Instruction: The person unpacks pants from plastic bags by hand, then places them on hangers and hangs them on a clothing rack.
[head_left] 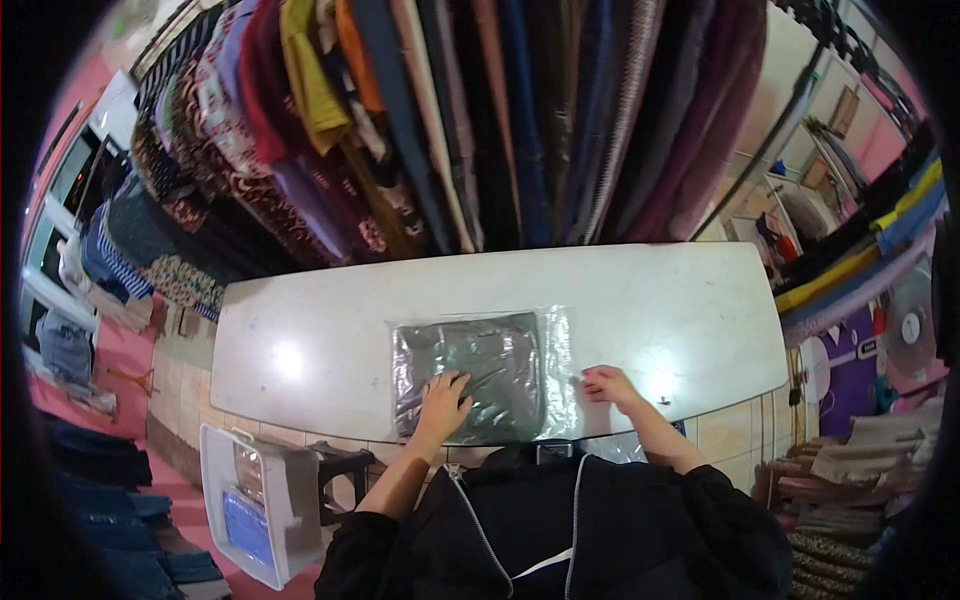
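Note:
A folded dark grey garment [480,350] lies inside a clear plastic bag [558,375] on the white table. The bag's see-through end reaches out to the right, past the cloth. Spread over the left part of the bag, my left hand [444,402] rests on the plastic with its fingers apart. Just off the bag's right end is my right hand [606,386], its fingers curled together. Whatever may be between those fingertips is too small to make out.
The white table [300,310] has rounded corners. Behind it hangs a dense row of clothes [450,120]. A white bin [215,500] with plastic packets stands below left, beside a dark stool [343,475]. Folded clothes [850,465] are stacked at the lower right.

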